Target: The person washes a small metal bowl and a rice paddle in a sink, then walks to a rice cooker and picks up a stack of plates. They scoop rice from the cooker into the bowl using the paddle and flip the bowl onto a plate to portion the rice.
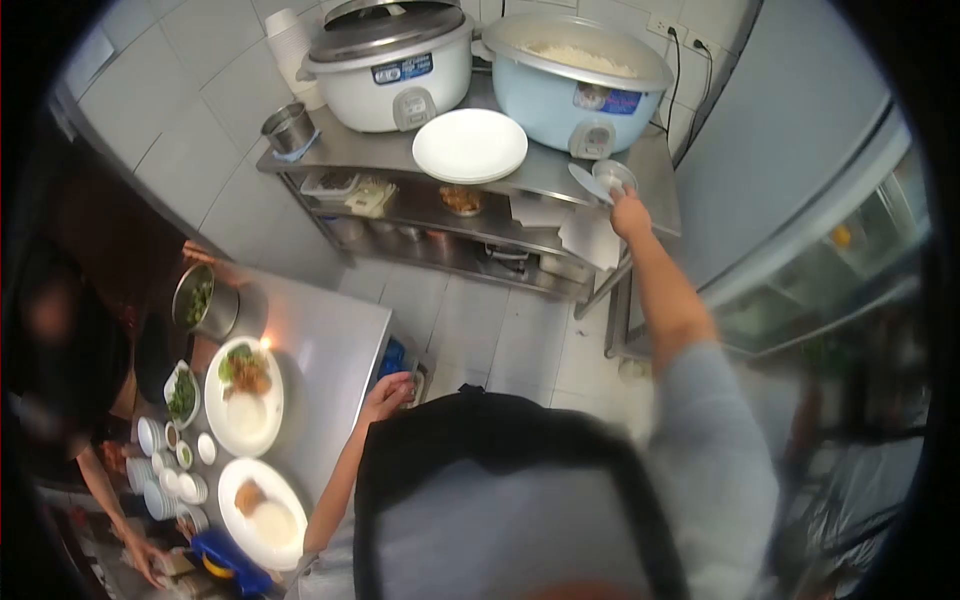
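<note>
Silvery, one bowl [612, 172] sits at right fingers [622, 193] near two cookers [535, 95].

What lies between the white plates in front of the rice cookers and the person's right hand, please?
In the head view, bare steel tabletop comes first, then a flat pale utensil, perhaps a rice paddle, close to the right hand.

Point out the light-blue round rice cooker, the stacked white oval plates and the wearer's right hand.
Light-blue round rice cooker [545, 103]: head view, front wall.
Stacked white oval plates [470, 144]: head view, top plate's bare face.
Right hand [630, 213]: head view, back of hand.
</note>
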The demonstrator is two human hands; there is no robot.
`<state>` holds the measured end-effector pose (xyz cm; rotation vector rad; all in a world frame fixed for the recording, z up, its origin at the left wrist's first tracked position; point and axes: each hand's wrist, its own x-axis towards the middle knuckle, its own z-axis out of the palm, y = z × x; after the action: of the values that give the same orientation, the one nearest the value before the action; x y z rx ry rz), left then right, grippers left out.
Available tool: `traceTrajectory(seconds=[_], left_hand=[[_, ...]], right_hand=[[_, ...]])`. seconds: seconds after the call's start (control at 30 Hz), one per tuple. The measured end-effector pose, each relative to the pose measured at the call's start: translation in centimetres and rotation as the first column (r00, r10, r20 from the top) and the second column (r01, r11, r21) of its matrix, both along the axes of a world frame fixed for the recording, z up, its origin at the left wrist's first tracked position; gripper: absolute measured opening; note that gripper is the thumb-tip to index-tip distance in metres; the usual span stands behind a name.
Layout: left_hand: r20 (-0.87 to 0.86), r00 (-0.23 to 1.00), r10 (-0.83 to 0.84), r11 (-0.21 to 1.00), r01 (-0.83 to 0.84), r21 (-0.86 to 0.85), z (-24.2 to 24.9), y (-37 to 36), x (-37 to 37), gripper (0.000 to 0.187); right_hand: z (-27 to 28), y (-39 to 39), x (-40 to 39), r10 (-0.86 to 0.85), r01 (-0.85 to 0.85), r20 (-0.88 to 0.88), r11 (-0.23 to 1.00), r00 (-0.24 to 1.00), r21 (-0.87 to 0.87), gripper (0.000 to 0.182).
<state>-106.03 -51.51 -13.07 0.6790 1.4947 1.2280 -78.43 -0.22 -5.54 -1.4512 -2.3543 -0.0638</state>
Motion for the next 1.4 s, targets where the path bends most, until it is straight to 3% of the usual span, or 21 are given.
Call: traceTrajectory(seconds=[0.03,0.07,0.13,0.2,0.27,0.33,0.43,0.47,0.53,0.57,0.6,0.63,0.7,0.77,0.83,0.9,0.97,1.07,1.17,1.27,1.4], left_hand=[[0.099,0.995,-0.015,1.0,0.017,-0.01,2.7,2.9,-0.3,0.041],[0.062,0.994,-0.094,0.992,0.099,-0.075,6.1,5.9,-0.4,0.044],[0.244,0.957,-0.158,0.987,0.163,0.0,7.2,11.7,-1.5,0.047],[0.403,0.885,-0.233,0.972,0.209,0.102,8.3,16.6,-2.1,0.052],[0.533,0.784,-0.318,0.945,0.218,0.242,10.1,21.7,-1.7,0.059],[0.637,0.709,-0.302,0.948,0.152,0.279,12.0,26.0,-0.7,0.067],[0.752,0.535,-0.385,0.897,0.027,0.44,13.2,32.7,0.7,0.079],[0.686,0.596,-0.416,0.882,0.083,0.463,14.2,34.8,1.0,0.087],[0.699,0.627,-0.343,0.898,0.0,0.441,14.9,38.0,0.8,0.091],[0.702,0.643,-0.306,0.901,-0.042,0.432,15.6,39.7,0.6,0.093],[0.681,0.727,-0.09,0.936,-0.172,0.308,18.5,41.4,1.3,0.097],[0.738,0.638,-0.219,0.887,-0.185,0.423,18.9,43.2,0.7,0.096],[0.76,0.432,-0.486,0.739,-0.261,0.621,19.3,46.3,-1.5,0.092],[0.717,0.596,-0.362,0.714,-0.317,0.624,21.5,48.8,-3.7,0.089],[0.663,0.721,-0.201,0.687,-0.379,0.62,24.5,51.8,-4.9,0.084],[0.598,0.801,-0.015,0.651,-0.446,0.614,27.2,55.3,-6.1,0.079],[0.493,0.87,0.012,0.6,-0.401,0.693,28.7,59.8,-6.8,0.076],[0.329,0.94,0.087,0.511,-0.326,0.795,27.9,67.1,-9.2,0.071],[0.287,0.95,0.126,0.47,-0.312,0.826,27.4,69.6,-10.1,0.069],[0.284,0.944,0.166,0.456,-0.329,0.827,27.0,70.5,-10.6,0.069],[0.317,0.933,0.173,0.443,-0.361,0.821,26.8,70.4,-10.9,0.068]], right_hand=[[-0.9,1.6,-0.4,-0.04,0.04,-0.012,0.999,0.999,0.016,0.036],[-0.9,2.7,-0.7,-0.047,0.051,0.068,0.997,0.997,-0.056,0.035],[-0.3,3.6,-0.9,-0.045,0.094,0.229,0.974,0.972,-0.205,0.034],[0.0,2.8,-1.7,-0.036,0.091,0.24,0.971,0.97,-0.222,0.032],[-1.7,1.6,-1.7,0.198,-0.199,-0.032,0.979,0.98,-0.035,0.03],[4.8,-3.5,-4.3,0.39,-0.409,-0.159,0.906,0.907,-0.109,0.032],[10.2,-4.4,-7.9,0.683,-0.771,-0.375,0.612,0.627,-0.174,0.032],[11.9,-3.9,-8.9,0.728,-0.851,-0.452,0.497,0.515,-0.17,0.033],[16.5,-2.2,-10.0,0.696,-0.889,-0.556,0.391,0.455,-0.238,0.038],[19.0,-0.5,-9.9,0.674,-0.87,-0.549,0.378,0.493,-0.317,0.038],[21.5,1.6,-9.9,0.652,-0.845,-0.541,0.359,0.531,-0.397,0.039],[23.7,4.0,-9.9,0.63,-0.813,-0.528,0.335,0.569,-0.477,0.04],[27.4,9.2,-9.8,0.364,-0.695,-0.594,0.312,0.718,-0.648,0.038],[29.7,16.1,-10.5,0.347,-0.723,-0.637,0.405,0.688,-0.56,0.036],[30.1,24.4,-11.9,0.563,-0.687,-0.395,0.615,0.726,-0.387,0.037],[29.1,32.0,-14.0,0.487,-0.486,-0.067,0.831,0.871,-0.27,0.035],[27.3,37.5,-16.2,0.354,-0.316,0.15,0.921,0.923,-0.23,0.03],[24.5,40.9,-18.6,0.344,-0.321,0.418,0.939,0.841,-0.127,0.026],[23.0,43.2,-20.9,0.147,-0.34,0.697,0.929,0.702,0.146,0.031],[21.6,45.4,-22.4,0.127,-0.399,0.661,0.874,0.739,0.278,0.035],[18.1,45.8,-25.3,0.258,-0.516,0.616,0.808,0.744,0.284,0.035]])
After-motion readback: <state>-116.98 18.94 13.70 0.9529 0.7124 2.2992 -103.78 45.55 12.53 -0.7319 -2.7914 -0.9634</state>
